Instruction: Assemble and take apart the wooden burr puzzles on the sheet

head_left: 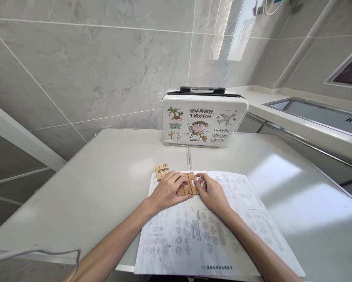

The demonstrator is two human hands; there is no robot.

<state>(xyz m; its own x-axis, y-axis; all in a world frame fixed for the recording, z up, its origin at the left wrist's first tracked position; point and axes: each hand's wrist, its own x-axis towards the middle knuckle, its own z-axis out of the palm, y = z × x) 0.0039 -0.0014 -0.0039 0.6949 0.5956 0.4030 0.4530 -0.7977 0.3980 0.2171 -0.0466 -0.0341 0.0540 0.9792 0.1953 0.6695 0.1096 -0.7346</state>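
Numbered wooden puzzle blocks [188, 190] lie side by side on a printed sheet, marked 1, 3 and 2, and the rightmost has a notch in its middle. My left hand [167, 189] curls over the left blocks, thumb along their near edge, and covers part of them. At the right end, my right hand [211, 192] grips the block marked 2 with thumb and bent fingers. More wooden blocks [161, 168], grouped together with one numbered, sit just beyond my left hand at the sheet's far left corner.
The printed sheet [176, 256] carries faint assembly drawings and spreads over the near part of the white table [111, 188]. A white cartoon carry case [205, 117] with a black handle stands at the back, before a tiled wall. A white cable [46, 250] crosses the lower left.
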